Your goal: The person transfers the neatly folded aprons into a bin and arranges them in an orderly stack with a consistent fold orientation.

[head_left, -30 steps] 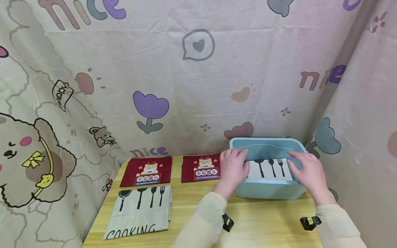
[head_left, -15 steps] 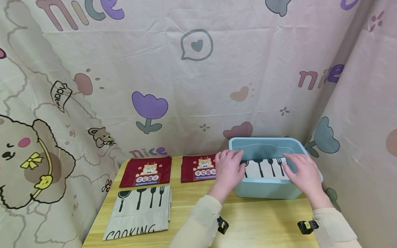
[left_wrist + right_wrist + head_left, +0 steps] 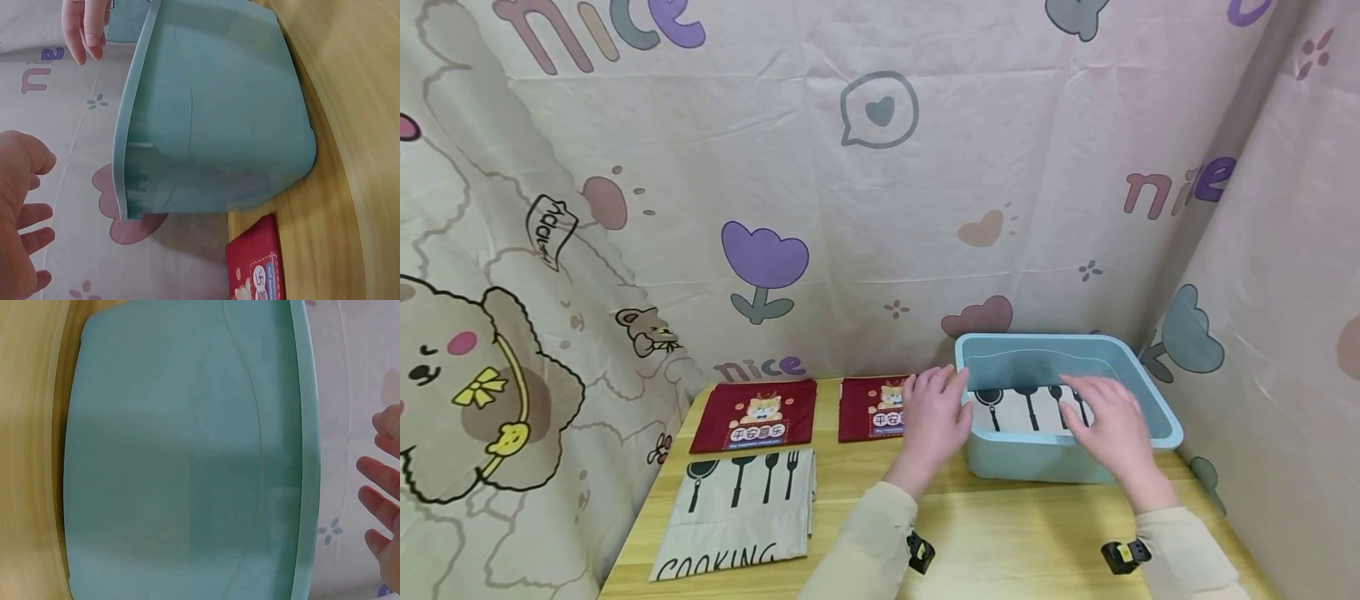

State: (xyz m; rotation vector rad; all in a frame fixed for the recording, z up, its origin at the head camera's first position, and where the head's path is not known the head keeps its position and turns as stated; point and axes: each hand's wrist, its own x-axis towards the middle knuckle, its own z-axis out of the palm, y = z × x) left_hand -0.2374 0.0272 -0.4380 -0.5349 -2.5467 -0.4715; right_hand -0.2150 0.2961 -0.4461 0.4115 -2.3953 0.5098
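Observation:
In the head view a folded white cloth with black utensil prints [image 3: 1011, 410] lies inside the blue bin [image 3: 1037, 458]. My left hand [image 3: 934, 421] hovers at the bin's left rim with fingers spread, holding nothing. Above the bin's front right part is my right hand [image 3: 1108, 425], its fingers relaxed and free of the cloth, hiding the cloth's right end. The left wrist view shows my left hand [image 3: 22, 215] apart from the bin wall [image 3: 219, 106]. In the right wrist view the fingers of my right hand [image 3: 384, 487] are apart from the rim.
Two folded red cloths [image 3: 715, 417] [image 3: 857, 412] lie along the table's back edge, left of the bin. A folded "COOKING" cloth [image 3: 737, 517] is at the front left of the wooden table [image 3: 1000, 533]. A printed curtain [image 3: 880, 208] stands behind.
Both hands have moved left and drawn back from the bin. More of the white cloth's left end shows, and the bin's right rim is uncovered. The cloth has not visibly moved.

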